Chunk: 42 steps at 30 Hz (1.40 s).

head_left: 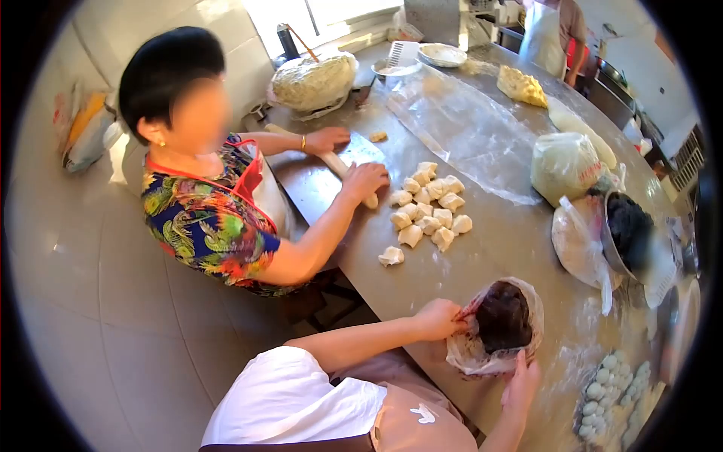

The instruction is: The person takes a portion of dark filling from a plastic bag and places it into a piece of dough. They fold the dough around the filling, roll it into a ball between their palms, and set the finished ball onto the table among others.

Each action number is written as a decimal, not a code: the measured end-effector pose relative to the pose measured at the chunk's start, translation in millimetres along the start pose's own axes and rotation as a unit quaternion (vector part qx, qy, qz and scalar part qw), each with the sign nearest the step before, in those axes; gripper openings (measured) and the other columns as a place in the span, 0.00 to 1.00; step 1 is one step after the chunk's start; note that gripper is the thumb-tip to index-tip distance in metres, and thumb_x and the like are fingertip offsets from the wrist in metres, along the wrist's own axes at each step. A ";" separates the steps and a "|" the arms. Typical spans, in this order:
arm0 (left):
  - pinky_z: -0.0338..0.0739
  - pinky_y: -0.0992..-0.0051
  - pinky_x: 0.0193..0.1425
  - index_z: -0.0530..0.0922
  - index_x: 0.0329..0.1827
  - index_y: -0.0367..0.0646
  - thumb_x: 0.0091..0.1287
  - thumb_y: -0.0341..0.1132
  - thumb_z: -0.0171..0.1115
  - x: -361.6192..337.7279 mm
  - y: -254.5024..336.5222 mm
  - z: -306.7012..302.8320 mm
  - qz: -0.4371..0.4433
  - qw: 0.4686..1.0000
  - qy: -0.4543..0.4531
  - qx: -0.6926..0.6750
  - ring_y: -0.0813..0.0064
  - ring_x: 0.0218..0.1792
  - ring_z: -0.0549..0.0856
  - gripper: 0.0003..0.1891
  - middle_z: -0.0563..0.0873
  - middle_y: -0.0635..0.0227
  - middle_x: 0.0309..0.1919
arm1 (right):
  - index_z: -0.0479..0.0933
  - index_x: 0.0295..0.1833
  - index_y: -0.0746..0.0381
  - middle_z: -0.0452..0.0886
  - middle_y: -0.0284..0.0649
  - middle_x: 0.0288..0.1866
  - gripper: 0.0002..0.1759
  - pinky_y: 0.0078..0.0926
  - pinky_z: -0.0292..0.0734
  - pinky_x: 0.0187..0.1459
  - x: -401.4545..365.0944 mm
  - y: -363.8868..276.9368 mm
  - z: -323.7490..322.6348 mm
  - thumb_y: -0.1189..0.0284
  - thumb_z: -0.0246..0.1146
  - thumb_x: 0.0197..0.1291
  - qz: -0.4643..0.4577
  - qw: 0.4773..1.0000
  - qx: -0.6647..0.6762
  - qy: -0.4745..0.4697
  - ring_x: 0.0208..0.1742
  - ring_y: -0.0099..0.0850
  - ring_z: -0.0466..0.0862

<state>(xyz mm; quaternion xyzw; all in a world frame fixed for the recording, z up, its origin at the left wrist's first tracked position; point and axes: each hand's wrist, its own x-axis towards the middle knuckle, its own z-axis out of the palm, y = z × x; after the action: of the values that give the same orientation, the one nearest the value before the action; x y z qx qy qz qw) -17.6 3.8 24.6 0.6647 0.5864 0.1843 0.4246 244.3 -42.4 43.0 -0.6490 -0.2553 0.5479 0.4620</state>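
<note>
My left hand is closed on the left edge of a clear plastic bag. Inside the bag, opened wide at the table's front edge, lies a lump of dark brown paste. The near edge of the same bag is pinched in my right hand. Beyond the bag sits a cluster of cut dough pieces on the metal table, with a single dough piece apart from them.
At the left a co-worker presses both hands on a rolling pin. Bagged dough stands behind. To the right are a bag of pale filling, a bowl of black paste and small greyish balls. Another person stands far back.
</note>
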 end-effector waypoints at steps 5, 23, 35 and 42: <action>0.77 0.66 0.38 0.80 0.36 0.40 0.57 0.46 0.68 -5.5 -1.4 4.6 -0.038 0.999 0.021 -0.030 0.63 0.31 0.83 0.16 0.83 0.57 0.27 | 0.76 0.47 0.69 0.82 0.49 0.39 0.15 0.38 0.77 0.44 10.6 11.3 -11.7 0.75 0.61 0.54 -0.215 0.898 -0.365 0.116 0.41 0.43 0.83; 0.78 0.70 0.53 0.64 0.67 0.36 0.56 0.29 0.69 2.7 3.8 14.0 0.008 0.996 -0.004 -0.086 0.67 0.48 0.82 0.35 0.80 0.55 0.51 | 0.75 0.48 0.66 0.81 0.38 0.38 0.14 0.34 0.74 0.38 -10.8 -5.1 -60.2 0.72 0.62 0.58 -0.055 0.983 -0.173 0.030 0.35 0.33 0.80; 0.73 0.70 0.60 0.48 0.75 0.36 0.60 0.26 0.68 3.4 28.0 29.2 -0.042 0.898 -0.032 -0.436 0.70 0.56 0.77 0.44 0.75 0.58 0.55 | 0.79 0.41 0.66 0.79 0.29 0.31 0.16 0.21 0.70 0.34 48.1 -25.5 -50.0 0.64 0.70 0.58 -0.020 0.990 -0.134 -0.031 0.31 0.19 0.74; 0.72 0.69 0.62 0.49 0.75 0.36 0.61 0.25 0.67 12.9 23.0 25.1 -0.062 0.877 -0.054 -0.473 0.72 0.56 0.77 0.43 0.76 0.59 0.54 | 0.77 0.35 0.64 0.81 0.40 0.30 0.10 0.28 0.74 0.34 78.5 -24.0 -43.3 0.69 0.69 0.56 -0.205 0.888 -0.406 0.067 0.30 0.30 0.78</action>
<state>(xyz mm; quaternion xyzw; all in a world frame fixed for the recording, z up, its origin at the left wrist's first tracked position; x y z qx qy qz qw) 18.5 8.2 24.9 0.3558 0.4455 0.3768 0.7301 310.7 20.2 25.7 -0.7482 -0.5514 0.2445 0.2766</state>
